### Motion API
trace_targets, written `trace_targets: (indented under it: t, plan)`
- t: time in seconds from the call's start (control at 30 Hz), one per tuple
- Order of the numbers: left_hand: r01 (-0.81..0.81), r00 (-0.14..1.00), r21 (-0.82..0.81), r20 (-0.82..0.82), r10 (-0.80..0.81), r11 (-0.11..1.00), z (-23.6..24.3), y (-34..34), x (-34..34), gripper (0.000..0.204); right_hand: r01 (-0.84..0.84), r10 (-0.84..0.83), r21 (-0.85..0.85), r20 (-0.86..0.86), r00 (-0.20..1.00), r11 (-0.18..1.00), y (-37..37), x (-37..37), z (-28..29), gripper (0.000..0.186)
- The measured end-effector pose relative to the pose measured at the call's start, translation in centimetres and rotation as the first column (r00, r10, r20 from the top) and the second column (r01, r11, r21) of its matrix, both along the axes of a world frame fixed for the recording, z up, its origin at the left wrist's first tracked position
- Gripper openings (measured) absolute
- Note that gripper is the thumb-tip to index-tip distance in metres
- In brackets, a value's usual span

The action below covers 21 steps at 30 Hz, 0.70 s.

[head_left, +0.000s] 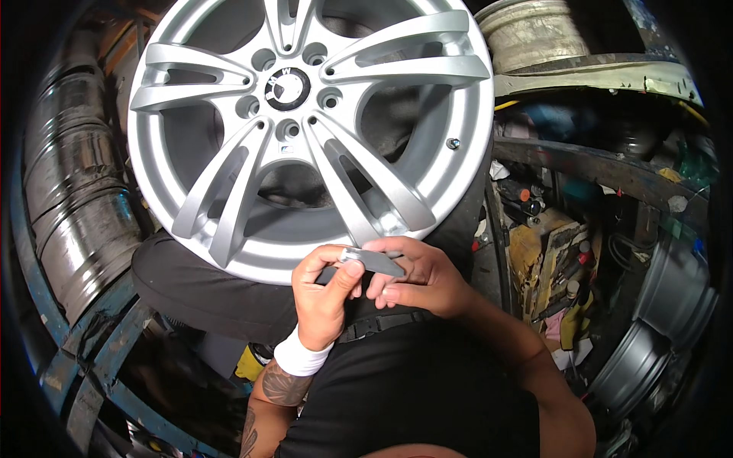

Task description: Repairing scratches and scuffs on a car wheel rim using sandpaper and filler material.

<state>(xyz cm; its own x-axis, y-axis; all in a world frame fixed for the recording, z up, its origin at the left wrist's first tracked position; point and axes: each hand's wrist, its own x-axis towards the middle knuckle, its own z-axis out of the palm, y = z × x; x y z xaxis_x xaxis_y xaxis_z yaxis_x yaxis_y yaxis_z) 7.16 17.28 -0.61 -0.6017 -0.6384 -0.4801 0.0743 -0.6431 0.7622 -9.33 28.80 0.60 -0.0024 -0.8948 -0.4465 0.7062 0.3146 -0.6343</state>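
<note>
Dull silver, barrel-shaped metal rims (80, 221) stand in line at far left. A bright silver, double-spoked alloy wheel (301, 143) rests across black trousers (214, 294). By its lower edge, the left hand (324, 294) pinches a flat, grey, blade-shaped piece (376, 262) between thumb and fingers. The right hand (427, 282) curls about its other end; whether it grips, I cannot tell. Grey metal wheel barrels (630, 368) sit lower right.

Five lug holes (330, 98), one cap (287, 90)
</note>
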Motion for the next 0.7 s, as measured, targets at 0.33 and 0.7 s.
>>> trace_targets:
  t: [0.33,0.7]
  plan:
    - [0.163,0.981,0.596,-0.184,-0.064,0.786,0.1,-1.0,0.0,0.029,0.156,-0.408,-0.418,-0.626,0.665,0.895,-1.8,0.6,-2.0,0.024]
    - [0.263,0.955,-0.163,0.183,-0.233,0.951,0.2,0.0,-0.4,0.025,0.032,-0.161,-0.182,-0.756,0.635,0.983,-1.7,-0.7,0.5,0.014]
